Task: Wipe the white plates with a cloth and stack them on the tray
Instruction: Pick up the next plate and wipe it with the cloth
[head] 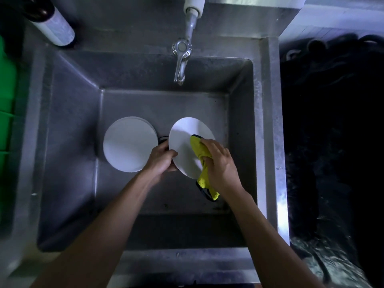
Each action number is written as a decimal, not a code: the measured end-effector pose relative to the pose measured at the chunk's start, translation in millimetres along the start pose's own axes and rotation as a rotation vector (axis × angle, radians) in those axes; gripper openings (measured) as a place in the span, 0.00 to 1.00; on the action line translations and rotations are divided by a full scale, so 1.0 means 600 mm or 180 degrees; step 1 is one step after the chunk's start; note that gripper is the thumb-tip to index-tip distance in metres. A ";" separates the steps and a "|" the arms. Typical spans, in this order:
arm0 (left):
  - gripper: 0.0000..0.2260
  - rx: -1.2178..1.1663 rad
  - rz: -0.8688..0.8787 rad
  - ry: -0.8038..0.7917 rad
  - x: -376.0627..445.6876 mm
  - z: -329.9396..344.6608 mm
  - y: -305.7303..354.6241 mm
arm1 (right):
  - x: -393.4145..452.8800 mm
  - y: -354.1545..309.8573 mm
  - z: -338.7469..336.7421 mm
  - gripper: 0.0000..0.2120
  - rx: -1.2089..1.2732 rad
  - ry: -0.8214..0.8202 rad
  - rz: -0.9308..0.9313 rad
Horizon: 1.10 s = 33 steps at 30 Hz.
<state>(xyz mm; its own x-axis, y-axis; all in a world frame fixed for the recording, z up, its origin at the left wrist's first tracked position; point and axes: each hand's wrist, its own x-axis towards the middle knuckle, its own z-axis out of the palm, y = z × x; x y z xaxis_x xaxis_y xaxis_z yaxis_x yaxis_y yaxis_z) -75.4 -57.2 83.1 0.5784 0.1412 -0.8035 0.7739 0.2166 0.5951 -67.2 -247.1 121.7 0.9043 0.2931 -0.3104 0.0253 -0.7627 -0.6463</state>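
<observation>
While your left hand (pixel 161 157) grips the near-left rim of a smooth round white plate (pixel 187 146), tilted over the steel sink (pixel 72 142), your right hand (pixel 220 163) clutches a fuzzy yellow cloth (pixel 200 154) against its face. Left of it, a stack of white plates (pixel 129 144) lies on the sink floor. A chrome tap (pixel 181 61) hangs at the far side; a green crate (pixel 7 113) sits far left.

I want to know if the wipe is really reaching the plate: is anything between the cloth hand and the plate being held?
Only the yellow cloth itself. The right hand grips it and presses it onto the face of the held plate, which the left hand grips at its rim above the sink. Nothing else visibly intervenes.
</observation>
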 end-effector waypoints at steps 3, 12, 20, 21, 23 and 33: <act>0.17 -0.0152 0.0028 -0.0125 -0.040 -0.005 0.012 | -0.002 -0.032 -0.010 0.25 -0.0009 0.0012 -0.0126; 0.16 -0.0666 0.0347 -0.0373 -0.137 -0.017 0.041 | -0.022 -0.064 -0.016 0.21 -0.0453 -0.0045 -0.0601; 0.15 -0.1231 0.0550 -0.0263 -0.170 -0.016 0.042 | -0.043 -0.058 -0.027 0.23 -0.0612 0.0064 -0.0805; 0.15 -0.1261 0.0563 -0.0259 -0.170 -0.017 0.043 | -0.048 -0.059 -0.026 0.23 -0.0632 0.0070 -0.0814; 0.15 -0.1290 0.0585 -0.0306 -0.171 -0.020 0.044 | -0.060 -0.062 -0.021 0.23 -0.0631 0.0088 -0.0853; 0.17 -0.1088 0.0469 -0.0639 -0.174 -0.037 0.042 | -0.049 -0.115 -0.008 0.24 -0.0681 0.0019 -0.1136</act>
<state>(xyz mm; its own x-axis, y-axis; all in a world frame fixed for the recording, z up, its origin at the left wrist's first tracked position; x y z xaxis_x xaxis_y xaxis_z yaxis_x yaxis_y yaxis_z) -122.3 -45.4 181.7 0.7413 0.0110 -0.6711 0.5686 0.5210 0.6366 -93.6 -205.7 178.5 0.8251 0.5579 -0.0887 0.4251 -0.7166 -0.5529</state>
